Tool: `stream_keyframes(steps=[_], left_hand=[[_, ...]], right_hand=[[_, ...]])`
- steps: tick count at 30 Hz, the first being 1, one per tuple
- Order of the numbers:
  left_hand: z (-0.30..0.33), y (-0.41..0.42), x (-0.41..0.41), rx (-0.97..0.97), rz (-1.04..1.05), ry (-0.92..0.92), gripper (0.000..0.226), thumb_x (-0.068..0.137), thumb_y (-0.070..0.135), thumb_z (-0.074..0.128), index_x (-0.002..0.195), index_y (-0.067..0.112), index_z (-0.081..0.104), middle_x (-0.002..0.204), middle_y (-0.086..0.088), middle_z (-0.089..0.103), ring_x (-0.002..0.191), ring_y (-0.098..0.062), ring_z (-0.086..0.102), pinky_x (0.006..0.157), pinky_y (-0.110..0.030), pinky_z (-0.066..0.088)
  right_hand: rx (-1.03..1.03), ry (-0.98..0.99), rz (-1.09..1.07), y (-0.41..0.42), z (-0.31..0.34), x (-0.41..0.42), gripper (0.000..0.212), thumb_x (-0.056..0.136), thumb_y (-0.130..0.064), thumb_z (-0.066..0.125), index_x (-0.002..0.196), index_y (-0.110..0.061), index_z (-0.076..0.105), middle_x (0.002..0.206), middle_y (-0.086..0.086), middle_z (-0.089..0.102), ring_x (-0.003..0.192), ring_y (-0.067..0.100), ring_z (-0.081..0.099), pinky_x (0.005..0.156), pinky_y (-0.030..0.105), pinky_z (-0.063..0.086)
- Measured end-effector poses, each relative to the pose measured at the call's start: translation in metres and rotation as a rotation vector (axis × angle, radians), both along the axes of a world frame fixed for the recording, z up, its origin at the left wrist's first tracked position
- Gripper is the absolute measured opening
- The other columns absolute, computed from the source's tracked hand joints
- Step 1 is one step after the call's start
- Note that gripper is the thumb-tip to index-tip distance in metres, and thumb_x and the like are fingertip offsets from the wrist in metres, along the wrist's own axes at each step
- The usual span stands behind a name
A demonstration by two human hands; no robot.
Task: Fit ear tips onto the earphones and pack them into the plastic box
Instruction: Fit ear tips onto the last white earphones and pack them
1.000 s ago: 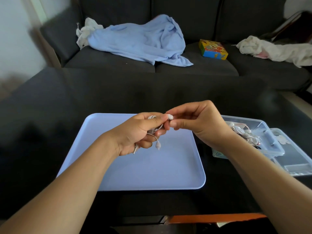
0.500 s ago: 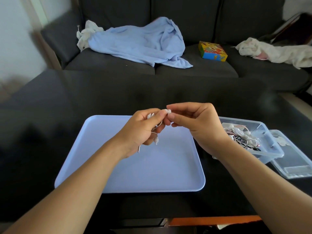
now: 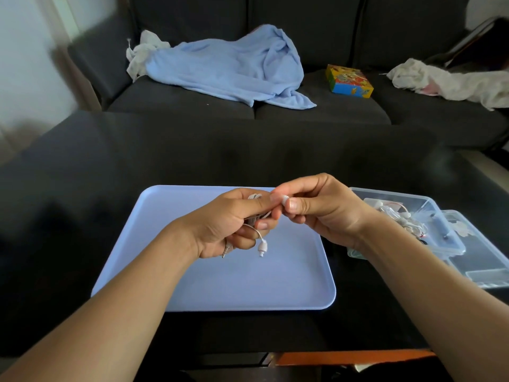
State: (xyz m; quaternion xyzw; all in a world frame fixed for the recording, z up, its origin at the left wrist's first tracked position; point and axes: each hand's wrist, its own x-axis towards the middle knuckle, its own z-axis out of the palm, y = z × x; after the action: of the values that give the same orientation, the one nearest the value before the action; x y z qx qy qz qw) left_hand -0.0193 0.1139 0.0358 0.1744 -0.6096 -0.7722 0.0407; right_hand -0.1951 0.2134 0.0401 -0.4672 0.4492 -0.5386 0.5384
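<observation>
From my remote seat I see both bare hands raised over the pale blue rectangular plastic tray [image 3: 209, 282], which lies on the dark glossy table [image 3: 110, 161]. The left hand [image 3: 228, 224] is curled around a bundle of thin white wired earphones [image 3: 254, 198], fingers clenched on the coiled cable; one bare white earbud [image 3: 262, 248] dangles below the hand on a short loop of wire, hanging just above the tray, and the metal jack plug [image 3: 226, 250] pokes out under the palm. The right hand [image 3: 322, 210] meets the left at the fingertips, its thumb and forefinger pinching a small white ear tip [image 3: 284, 200] right against the other earbud held by the left thumb (whether the tip is fully seated I cannot tell, since the fingers cover the joint). To the right of the tray, partly behind the right wrist, stands the clear rectangular plastic box [image 3: 429, 205] with more white earphones tangled inside; its clear lid [image 3: 490, 260] lies just beside it, further right. On the far side sits a dark grey sofa [image 3: 325, 40] with a crumpled light blue blanket [image 3: 234, 67], a colourful small cardboard box [image 3: 349, 81] and white cloths [image 3: 446, 81] on its seat.
</observation>
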Motion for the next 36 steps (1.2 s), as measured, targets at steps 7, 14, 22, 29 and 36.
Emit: stream_keyframes(steps=[7,14,22,29,36], left_hand=[[0.001,0.001,-0.001,0.001,0.021,-0.004,0.032,0.09,0.039,0.054,0.071,0.015,0.064,0.062,-0.001,0.043,0.049,-0.008,0.021,0.038,-0.015,0.021],[-0.001,0.0,-0.003,-0.159,0.196,0.01,0.035,0.099,0.039,0.05,0.078,0.017,0.067,0.066,-0.002,0.044,0.05,-0.01,0.023,0.043,-0.019,0.019],[-0.011,-0.004,-0.012,-0.392,0.504,-0.025,0.033,0.101,0.042,0.05,0.097,0.019,0.073,0.069,0.003,0.053,0.052,-0.008,0.039,0.045,-0.02,0.032],[-0.022,-0.021,-0.013,0.408,0.722,-0.136,0.027,0.099,0.035,0.059,0.084,0.011,0.059,0.063,-0.001,0.048,0.049,-0.011,0.044,0.039,-0.019,0.038],[-0.022,-0.023,-0.011,0.637,0.729,-0.101,0.023,0.083,0.021,0.08,0.091,0.014,0.058,0.06,0.0,0.045,0.051,-0.009,0.046,0.043,-0.017,0.042]], right_hand=[[-0.026,0.021,-0.028,-0.001,-0.002,-0.003,0.016,0.076,-0.007,0.071,0.089,-0.006,0.081,0.082,0.015,0.074,0.07,0.018,0.066,0.057,0.021,0.051],[-0.005,0.029,-0.212,-0.003,-0.006,-0.008,0.032,0.077,-0.005,0.071,0.108,-0.008,0.075,0.092,0.014,0.076,0.079,0.021,0.072,0.068,0.024,0.058],[0.121,0.692,-0.705,-0.017,-0.034,-0.022,0.021,0.091,-0.005,0.07,0.11,-0.014,0.075,0.095,0.0,0.076,0.08,0.013,0.073,0.066,0.014,0.056],[0.32,1.243,-0.711,-0.041,-0.069,-0.047,0.012,0.086,-0.012,0.075,0.098,-0.011,0.072,0.093,0.006,0.068,0.076,0.019,0.059,0.061,0.025,0.041],[0.362,1.13,-0.759,-0.063,-0.091,-0.047,0.018,0.088,-0.024,0.076,0.095,-0.008,0.072,0.089,0.01,0.068,0.078,0.025,0.064,0.071,0.033,0.052]])
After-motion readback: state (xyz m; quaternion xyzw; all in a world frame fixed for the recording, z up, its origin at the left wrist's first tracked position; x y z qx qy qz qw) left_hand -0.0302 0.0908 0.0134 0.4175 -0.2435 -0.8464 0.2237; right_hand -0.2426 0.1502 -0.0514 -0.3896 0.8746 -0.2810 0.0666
